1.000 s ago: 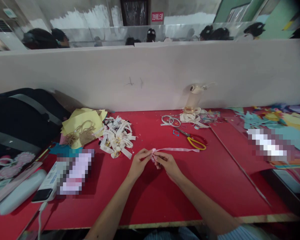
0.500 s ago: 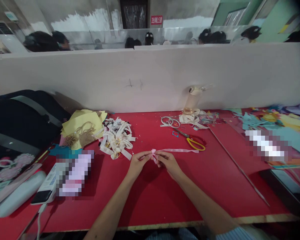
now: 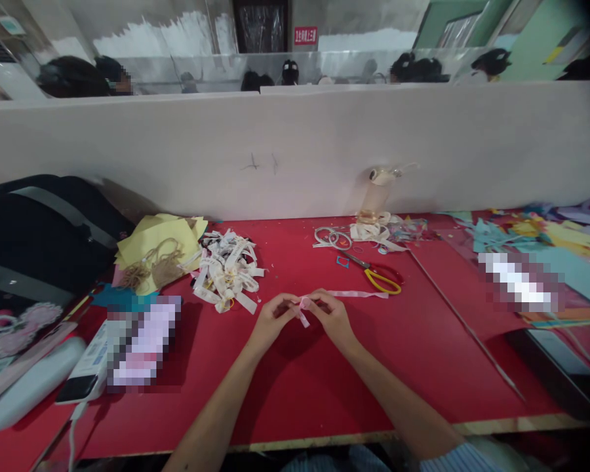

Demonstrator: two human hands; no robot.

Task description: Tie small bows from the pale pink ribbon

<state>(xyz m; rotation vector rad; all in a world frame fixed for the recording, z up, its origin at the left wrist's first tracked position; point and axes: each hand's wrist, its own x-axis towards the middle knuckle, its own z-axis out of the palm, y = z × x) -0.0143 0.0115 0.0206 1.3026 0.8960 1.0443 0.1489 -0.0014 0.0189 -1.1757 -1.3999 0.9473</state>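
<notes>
Between the fingertips of our left hand (image 3: 274, 316) and our right hand (image 3: 332, 313), close together over the red tabletop (image 3: 295, 400), we pinch the pink ribbon (image 3: 358, 294), a short end hanging just below the grip and a long tail running out to its right. Beyond the grip to the left lies a heap of white ribbon strips (image 3: 230, 270); beyond it to the right lie yellow-handled scissors (image 3: 384, 282), near the tail's end, and, farther off, a clear bottle (image 3: 375, 196).
</notes>
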